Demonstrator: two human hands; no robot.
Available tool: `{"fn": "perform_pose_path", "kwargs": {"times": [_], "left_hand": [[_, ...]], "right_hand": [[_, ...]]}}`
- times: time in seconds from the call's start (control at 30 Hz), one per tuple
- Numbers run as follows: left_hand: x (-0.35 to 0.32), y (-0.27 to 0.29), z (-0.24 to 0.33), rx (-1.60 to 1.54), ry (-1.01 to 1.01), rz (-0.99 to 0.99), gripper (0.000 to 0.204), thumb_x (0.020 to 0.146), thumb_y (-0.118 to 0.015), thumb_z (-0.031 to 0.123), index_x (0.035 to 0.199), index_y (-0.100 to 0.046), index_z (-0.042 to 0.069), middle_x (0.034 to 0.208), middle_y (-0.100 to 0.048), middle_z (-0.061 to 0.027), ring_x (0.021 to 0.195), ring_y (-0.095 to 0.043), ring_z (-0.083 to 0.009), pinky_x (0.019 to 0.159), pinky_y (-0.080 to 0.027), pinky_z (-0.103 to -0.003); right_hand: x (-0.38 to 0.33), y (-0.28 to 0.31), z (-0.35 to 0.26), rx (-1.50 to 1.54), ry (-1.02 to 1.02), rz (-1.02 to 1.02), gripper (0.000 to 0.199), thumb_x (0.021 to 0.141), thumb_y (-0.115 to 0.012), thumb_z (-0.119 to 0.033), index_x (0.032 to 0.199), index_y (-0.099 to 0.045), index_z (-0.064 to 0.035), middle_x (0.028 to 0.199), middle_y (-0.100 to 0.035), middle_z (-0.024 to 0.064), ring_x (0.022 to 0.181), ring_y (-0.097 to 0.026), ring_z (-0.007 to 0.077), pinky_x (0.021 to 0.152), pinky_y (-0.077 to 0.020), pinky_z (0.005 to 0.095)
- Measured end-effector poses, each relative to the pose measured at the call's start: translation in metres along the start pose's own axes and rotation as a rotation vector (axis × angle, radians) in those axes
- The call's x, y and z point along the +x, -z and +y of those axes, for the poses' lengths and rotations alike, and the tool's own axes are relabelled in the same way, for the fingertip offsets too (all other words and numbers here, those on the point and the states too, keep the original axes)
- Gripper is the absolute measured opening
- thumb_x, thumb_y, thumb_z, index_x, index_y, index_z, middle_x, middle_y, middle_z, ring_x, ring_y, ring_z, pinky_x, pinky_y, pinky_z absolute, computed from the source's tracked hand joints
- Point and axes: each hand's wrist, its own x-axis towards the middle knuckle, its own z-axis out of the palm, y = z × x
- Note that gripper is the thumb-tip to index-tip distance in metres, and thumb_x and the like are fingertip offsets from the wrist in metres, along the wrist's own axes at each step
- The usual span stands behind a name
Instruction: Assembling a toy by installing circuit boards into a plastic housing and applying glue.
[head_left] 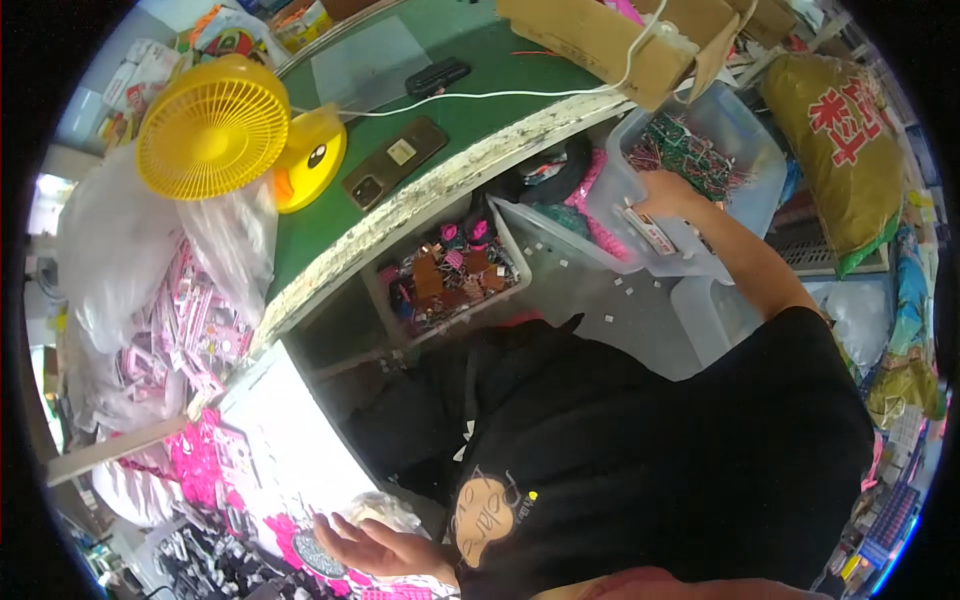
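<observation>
Right hand: the right hand (668,195) is way up in the upper right, reaching over the near side of a clear bin (763,185). Fingertips are mostly hidden, so can't tell if the fingers are apart or closed on something.
Wired stuff: a messy heap of red and green wired bits (690,155) sits inside that bin, upper right, just beyond the hand.
Bin tag: white label (652,232) on the near wall, just below the hand.
Left hand: the left hand (390,552) is at the bottom, left of centre, palm turned up, fingers loosely apart. Right beside it there's a round grey disc (318,553) with pink around it, plus a crinkly clear bag (385,510).
White top: bright white surface (280,440), lower left, just above the bag.
Bench: green-topped bench (480,120) across the upper middle, with a yellow fan (215,130), a phone (395,165) lying flat and a cardboard box (580,45) near the far end.
Middle tub: grey tub (500,297) of brown, pink and dark odds and ends, just below the bench edge.
Far right: big olive sack (840,150) with red characters, upper right.
</observation>
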Motion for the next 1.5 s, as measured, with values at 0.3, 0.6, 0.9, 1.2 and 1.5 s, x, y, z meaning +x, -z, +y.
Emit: {"fn": "perform_pose_path", "kwargs": {"times": [0.3,0.6,0.9,1.2,1.5], "left_hand": [[-0.037,0.041,-0.037,0.079,0.207,0.102,0.033,0.100,-0.050,0.015,0.128,-0.054,-0.001,0.130,-0.056,-0.0163,0.120,-0.056,-0.0280,0.103,-0.047,-0.044],[-0.018,0.031,-0.024,0.004,0.221,0.100,0.030,0.100,-0.052,0.014,0.125,-0.057,-0.003,0.126,-0.058,-0.0157,0.117,-0.057,-0.0261,0.102,-0.047,-0.039],[-0.012,0.013,-0.014,-0.053,0.142,0.015,0.025,0.099,-0.053,0.011,0.117,-0.061,-0.005,0.117,-0.060,-0.0140,0.107,-0.059,-0.0246,0.097,-0.048,-0.037],[-0.021,0.012,-0.028,-0.073,0.122,-0.058,0.021,0.100,-0.053,0.007,0.114,-0.064,-0.004,0.108,-0.067,-0.0126,0.101,-0.062,-0.0211,0.093,-0.047,-0.034],[-0.039,0.016,-0.040,-0.168,0.174,-0.020,0.020,0.100,-0.053,0.007,0.112,-0.064,-0.005,0.104,-0.067,-0.0107,0.097,-0.061,-0.0186,0.090,-0.047,-0.031]], "right_hand": [[0.005,-0.006,-0.047,-0.070,0.304,-0.072,0.046,0.063,-0.077,-0.037,0.091,-0.071,-0.0004,0.085,-0.068,0.0250,0.084,-0.068,0.0405,0.078,-0.0538,0.0457],[0.022,-0.037,-0.203,0.140,0.207,-0.095,0.055,0.072,-0.078,-0.048,0.077,-0.071,0.0061,0.080,-0.070,0.0221,0.079,-0.071,0.0351,0.074,-0.0566,0.0442],[0.026,-0.047,-0.129,1.157,0.074,-0.488,0.059,0.093,-0.057,-0.057,0.104,-0.069,-0.0009,0.082,-0.072,0.0131,0.063,-0.069,0.0191,0.055,-0.0576,0.0310],[0.025,-0.115,0.010,0.723,-0.168,-0.425,0.046,0.083,-0.072,-0.047,0.094,-0.064,-0.0025,0.080,-0.061,0.0074,0.066,-0.061,0.0171,0.053,-0.0510,0.0328],[0.016,-0.103,-0.016,0.713,-0.271,-0.534,0.075,0.075,-0.077,-0.057,0.121,-0.057,-0.0014,0.116,-0.056,0.0155,0.100,-0.061,0.0273,0.081,-0.0514,0.0451]]}}
